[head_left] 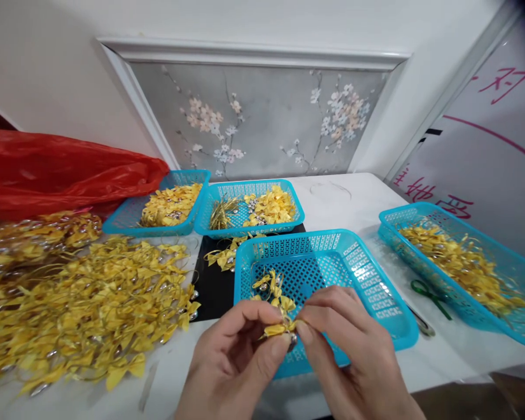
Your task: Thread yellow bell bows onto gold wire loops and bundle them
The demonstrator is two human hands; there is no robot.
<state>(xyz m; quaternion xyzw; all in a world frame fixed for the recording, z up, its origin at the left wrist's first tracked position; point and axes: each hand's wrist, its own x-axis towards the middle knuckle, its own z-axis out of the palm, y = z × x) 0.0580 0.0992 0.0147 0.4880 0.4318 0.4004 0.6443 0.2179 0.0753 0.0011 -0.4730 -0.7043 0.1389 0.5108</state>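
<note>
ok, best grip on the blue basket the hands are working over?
Probably the right rim of the basket, from the right: its raised lip stands uncovered there, while the left hand and right hand hide much of the near edge.

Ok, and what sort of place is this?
Probably a small handcraft workspace, home or workshop unclear: a heap of yellow bows on the white table, blue baskets holding more, and a floral wall panel behind.

Ribbon bows (109, 297) yel. w/ silver balls (263, 286); baskets (406, 338) turq., cut-out lattice patt.; plastic bag (65, 169) red; counter (359, 204) wht.; wall panel (266, 111) gry. w/ peach, wht. & pale-blue blossom print (343, 114).
</note>
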